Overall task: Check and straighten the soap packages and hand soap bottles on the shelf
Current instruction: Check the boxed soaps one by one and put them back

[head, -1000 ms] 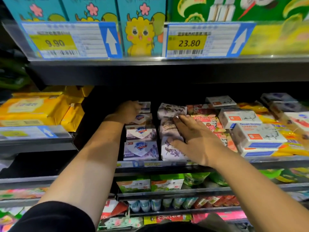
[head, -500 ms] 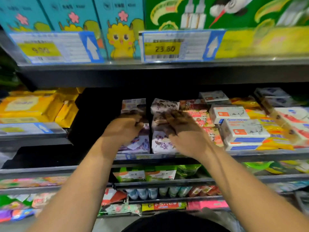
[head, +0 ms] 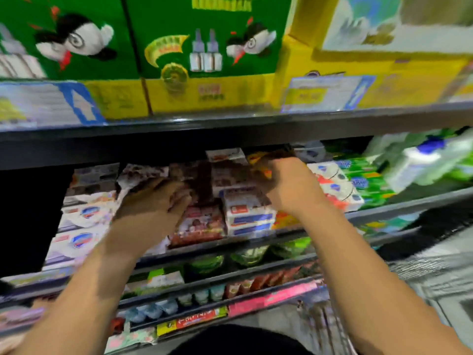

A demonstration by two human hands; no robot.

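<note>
The view is motion-blurred. Soap packages fill the middle shelf [head: 384, 210]. My left hand [head: 151, 208] lies over the column of purple-flowered soap packs [head: 138, 172], its fingers reaching toward the pink-red packs [head: 199, 224]. To its left are white packs with a blue shield logo [head: 82, 213]. My right hand [head: 289, 185] reaches deep into the shelf on a yellow-orange pack [head: 256, 158], just right of the stacked white boxes with blue stripes [head: 249, 213]. Its fingertips are lost in blur. A white bottle with a blue cap [head: 422, 160] lies at the far right.
The upper shelf edge [head: 230, 124] hangs low over the soaps, carrying green and yellow cartons [head: 204, 34] and price tags. White-red packs [head: 332, 180] and green packs [head: 366, 180] sit right of my right hand. Lower shelves hold green tubs [head: 248, 254] and small packets.
The view swung right. My left hand shifted from the shield-logo packs to the flowered column. My right hand left the flowered packs and reached right, past the white boxes, to the yellow-orange pack.
</note>
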